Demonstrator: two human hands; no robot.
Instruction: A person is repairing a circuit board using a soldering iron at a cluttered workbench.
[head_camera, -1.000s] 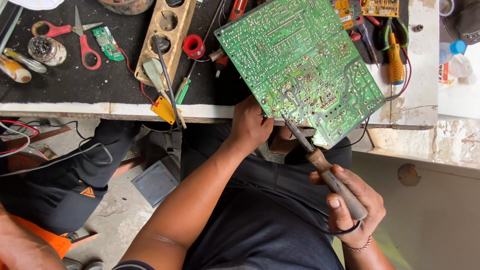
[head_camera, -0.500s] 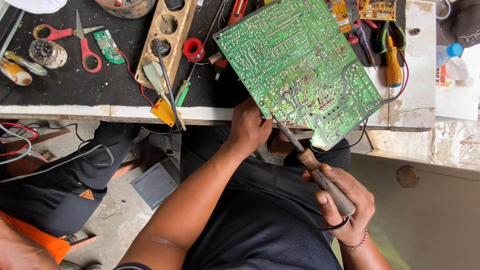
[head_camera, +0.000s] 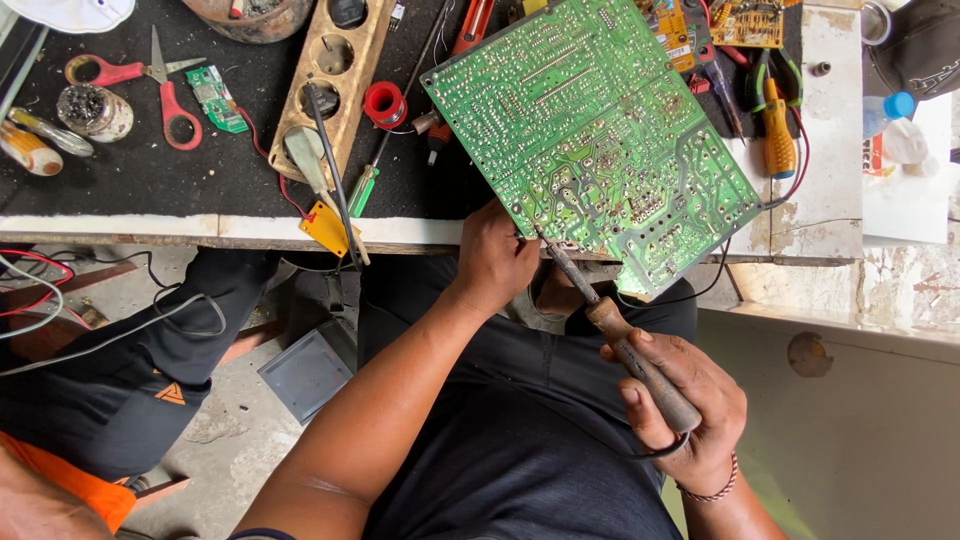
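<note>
A large green circuit board (head_camera: 590, 130) lies tilted over the front edge of the workbench, solder side up. My left hand (head_camera: 495, 258) grips its near edge. My right hand (head_camera: 685, 410) holds a soldering iron (head_camera: 610, 325) with a wooden handle; its metal tip rests at the board's lower left edge, close to my left fingers.
On the black bench mat lie red-handled scissors (head_camera: 150, 75), a wooden holder with round holes (head_camera: 330, 75), a red solder spool (head_camera: 385, 103), a green screwdriver (head_camera: 362, 190), a small green board (head_camera: 215, 98) and an orange-handled tool (head_camera: 778, 140). Another person's legs (head_camera: 120, 390) are at left.
The soldering iron's tip has shifted left along the board's lower edge, toward my left hand. My left hand keeps its grip on the board.
</note>
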